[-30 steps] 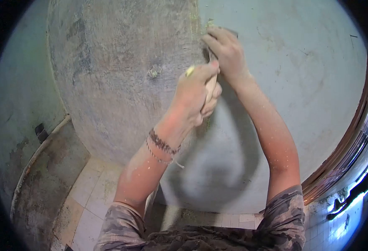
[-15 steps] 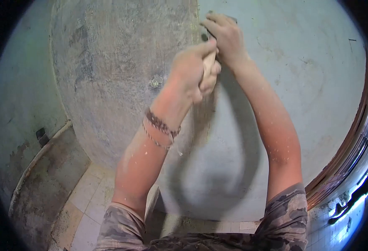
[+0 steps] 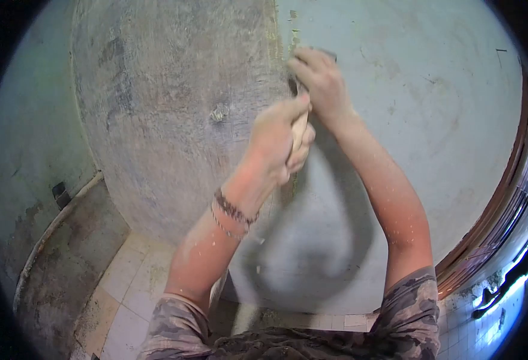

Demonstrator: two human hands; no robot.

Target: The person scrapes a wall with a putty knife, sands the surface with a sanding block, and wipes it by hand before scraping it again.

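Near the top middle, my left hand (image 3: 279, 141) is closed round the pale handle (image 3: 298, 129) of a hand tool, thumb pointing up along it. Just above and to the right, my right hand (image 3: 324, 87) has its fingers bent over a dark flat piece (image 3: 327, 54) at the tool's upper end. Most of that piece is hidden by the fingers. Both hands are against the wall at the border between rough grey plaster (image 3: 174, 90) and a smooth pale green surface (image 3: 420, 138). Small chipped marks (image 3: 294, 36) run up the border above the hands.
A low, curved concrete ledge (image 3: 66, 252) stands at the lower left beside floor tiles (image 3: 123, 294). On the right is a brown-framed opening (image 3: 492, 222) with bars. A dark patch (image 3: 61, 195) marks the left wall. Shadows of my arms fall below my hands.
Both hands have moved down along the border with the tool. More chipped marks now show above them. The grip looks the same.
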